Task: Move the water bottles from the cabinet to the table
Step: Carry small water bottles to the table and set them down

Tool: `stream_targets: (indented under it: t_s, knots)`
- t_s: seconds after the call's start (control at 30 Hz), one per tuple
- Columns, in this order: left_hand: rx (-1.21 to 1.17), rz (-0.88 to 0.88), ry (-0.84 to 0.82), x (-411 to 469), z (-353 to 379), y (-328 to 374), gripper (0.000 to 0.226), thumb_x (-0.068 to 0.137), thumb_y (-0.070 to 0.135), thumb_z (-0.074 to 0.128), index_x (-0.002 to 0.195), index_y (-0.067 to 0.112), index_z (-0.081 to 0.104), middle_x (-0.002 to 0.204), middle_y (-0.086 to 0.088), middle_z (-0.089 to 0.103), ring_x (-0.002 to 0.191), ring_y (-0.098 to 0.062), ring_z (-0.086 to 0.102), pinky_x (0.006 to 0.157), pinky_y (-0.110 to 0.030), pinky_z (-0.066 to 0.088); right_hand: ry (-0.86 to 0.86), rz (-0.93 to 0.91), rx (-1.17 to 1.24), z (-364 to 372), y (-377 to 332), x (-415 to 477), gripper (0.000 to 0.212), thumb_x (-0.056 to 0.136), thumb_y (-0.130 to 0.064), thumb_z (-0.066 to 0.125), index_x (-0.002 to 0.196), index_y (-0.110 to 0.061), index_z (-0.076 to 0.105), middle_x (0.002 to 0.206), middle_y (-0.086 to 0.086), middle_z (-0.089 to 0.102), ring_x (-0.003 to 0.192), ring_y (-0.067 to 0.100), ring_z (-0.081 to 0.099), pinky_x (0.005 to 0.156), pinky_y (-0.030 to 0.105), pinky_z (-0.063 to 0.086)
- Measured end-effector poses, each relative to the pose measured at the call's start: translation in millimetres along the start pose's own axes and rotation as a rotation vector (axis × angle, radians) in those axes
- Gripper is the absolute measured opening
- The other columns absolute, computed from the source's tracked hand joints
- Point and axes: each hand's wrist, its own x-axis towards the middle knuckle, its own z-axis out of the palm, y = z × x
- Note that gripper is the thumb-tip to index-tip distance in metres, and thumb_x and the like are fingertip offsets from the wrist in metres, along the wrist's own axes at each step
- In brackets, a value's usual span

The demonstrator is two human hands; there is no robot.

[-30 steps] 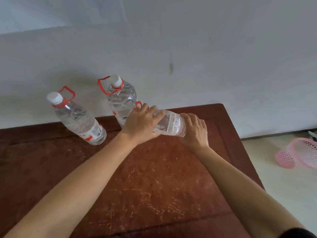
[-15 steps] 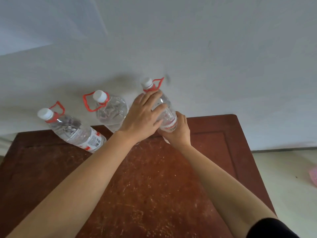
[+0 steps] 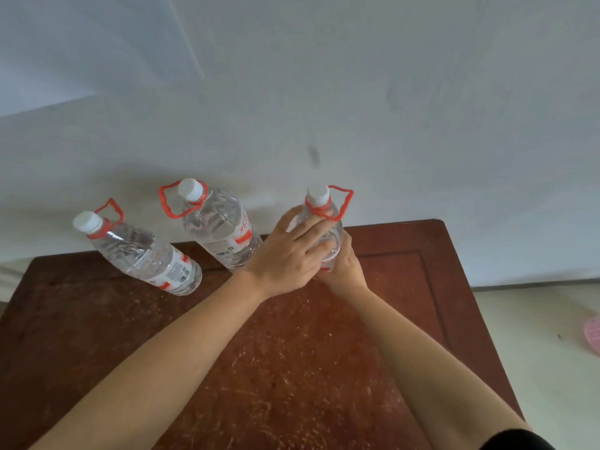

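Three clear water bottles with white caps and red carry handles stand in a row along the far edge of a dark red wooden table (image 3: 292, 368). The left bottle (image 3: 146, 254) and the middle bottle (image 3: 224, 232) stand free. The right bottle (image 3: 331, 235) is upright, held by both hands. My left hand (image 3: 289, 251) wraps its upper body from the left, fingers reaching the neck. My right hand (image 3: 344, 267) grips its lower part from the right, largely hiding the label and base.
A pale wall rises directly behind the table. The table's right edge (image 3: 480, 319) drops to a light floor, where a pink plastic basket (image 3: 592, 332) shows at the frame's right border.
The third bottle went from lying tilted in both hands to standing upright at the right end of the row. The view shifted so the table sits lower in frame.
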Motion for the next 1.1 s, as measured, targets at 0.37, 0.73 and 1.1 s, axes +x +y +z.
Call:
stream_targets:
  t_s: [0.37,0.73,1.1]
  knots:
    - [0.134,-0.565,-0.092,-45,-54,31,0.036,0.094,0.030,0.052,0.121,0.009,0.061,0.123,-0.017,0.056,0.117,-0.037,0.054,0.090,-0.053,0.049,-0.113,-0.091,-0.578,-79,8,-58,0.068,0.098,-0.048,0.056,0.157,-0.031,0.024,0.153,0.002,0.041,0.126,0.028,0.056,0.090,0.044,0.053]
    - [0.312,-1.184,-0.355,-203,-153,154,0.050,0.100,0.044,0.039,0.140,0.017,0.051,0.146,-0.016,0.048,0.135,-0.034,0.045,0.103,-0.059,0.041,-0.266,-0.520,-0.573,-4,-64,-154,0.059,0.102,-0.052,0.043,0.154,-0.029,0.030,0.156,0.006,0.038,0.133,0.031,0.049,0.102,0.049,0.046]
    - [0.654,-1.550,-0.162,-418,-361,301,0.047,0.098,0.042,0.043,0.135,0.015,0.057,0.137,-0.017,0.055,0.120,-0.038,0.053,0.099,-0.059,0.042,-0.311,-0.978,-0.371,149,-214,-379,0.052,0.102,-0.046,0.049,0.149,-0.025,0.043,0.151,0.012,0.042,0.129,0.036,0.052,0.100,0.052,0.047]
